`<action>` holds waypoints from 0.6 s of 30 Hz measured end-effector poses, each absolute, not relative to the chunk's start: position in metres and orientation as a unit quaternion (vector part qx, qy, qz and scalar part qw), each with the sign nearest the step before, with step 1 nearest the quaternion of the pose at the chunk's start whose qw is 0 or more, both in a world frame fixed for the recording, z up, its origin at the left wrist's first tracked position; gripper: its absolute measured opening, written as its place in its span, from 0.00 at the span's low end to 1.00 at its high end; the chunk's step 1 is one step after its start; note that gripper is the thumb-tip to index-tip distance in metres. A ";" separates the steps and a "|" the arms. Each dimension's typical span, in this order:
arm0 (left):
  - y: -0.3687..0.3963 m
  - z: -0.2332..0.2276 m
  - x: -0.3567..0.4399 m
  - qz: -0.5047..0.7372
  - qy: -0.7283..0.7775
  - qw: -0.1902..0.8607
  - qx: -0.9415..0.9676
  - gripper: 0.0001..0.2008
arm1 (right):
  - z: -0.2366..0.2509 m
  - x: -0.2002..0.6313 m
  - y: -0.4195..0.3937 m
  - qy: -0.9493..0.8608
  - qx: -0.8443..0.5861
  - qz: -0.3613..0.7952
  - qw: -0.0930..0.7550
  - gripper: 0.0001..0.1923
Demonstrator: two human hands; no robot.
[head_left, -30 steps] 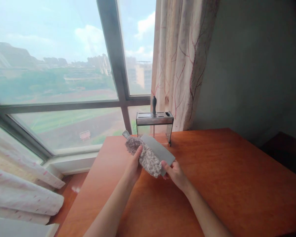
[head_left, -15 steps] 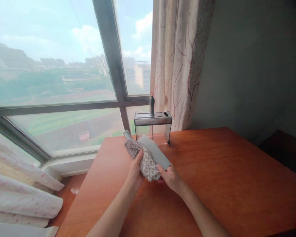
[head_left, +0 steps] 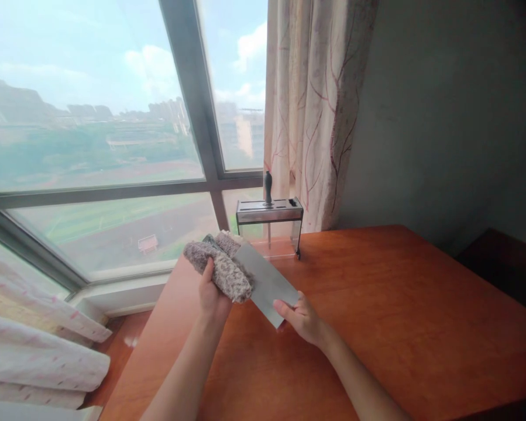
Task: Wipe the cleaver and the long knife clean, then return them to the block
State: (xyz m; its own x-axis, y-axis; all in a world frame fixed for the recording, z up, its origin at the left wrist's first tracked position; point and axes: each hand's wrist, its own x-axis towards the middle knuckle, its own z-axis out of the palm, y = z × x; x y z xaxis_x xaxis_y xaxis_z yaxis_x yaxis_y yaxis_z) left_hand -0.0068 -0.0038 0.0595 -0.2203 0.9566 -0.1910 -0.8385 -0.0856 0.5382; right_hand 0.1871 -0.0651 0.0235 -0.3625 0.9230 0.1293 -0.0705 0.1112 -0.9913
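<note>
- Wooden table (head_left: 398, 304), glossy, sitting by window (head_left: 91, 146) w/ curtain (head_left: 315, 111).
- L hand (head_left: 210, 295) gripping fuzzy cloth (head_left: 227, 272) on flat blade (head_left: 265, 280); R hand (head_left: 304, 318) pinching blade's end.
- Clear knife block (head_left: 269, 225) standing at table's far edge.

Grey cleaver blade (head_left: 267, 283) tilted, fuzzy grey cloth (head_left: 222, 270) against it.

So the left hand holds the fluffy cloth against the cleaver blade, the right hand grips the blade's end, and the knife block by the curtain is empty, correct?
Not quite: the knife block is not empty. The head view shows one dark handle standing up from its slots. The rest holds: the left hand presses the fluffy cloth on the cleaver blade, and the right hand grips the blade's end.
</note>
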 end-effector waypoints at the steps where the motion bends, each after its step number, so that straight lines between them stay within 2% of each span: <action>1: -0.005 0.060 -0.007 0.729 0.267 0.622 0.101 0.13 | 0.023 0.184 -0.065 -0.587 -0.355 0.578 0.442 0.19; 6: -0.020 0.056 0.009 0.677 0.223 0.691 0.118 0.15 | 0.020 0.174 -0.066 -0.533 -0.363 0.616 0.452 0.22; 11: -0.036 0.045 0.032 0.570 0.258 0.767 0.145 0.15 | 0.017 0.176 -0.062 -0.530 -0.396 0.578 0.477 0.26; 14: -0.038 0.041 0.039 0.554 0.294 0.763 0.158 0.14 | 0.013 0.178 -0.060 -0.537 -0.423 0.540 0.491 0.25; 18: -0.033 0.043 0.042 0.601 0.325 0.714 0.154 0.16 | 0.009 0.177 -0.058 -0.597 -0.426 0.477 0.484 0.25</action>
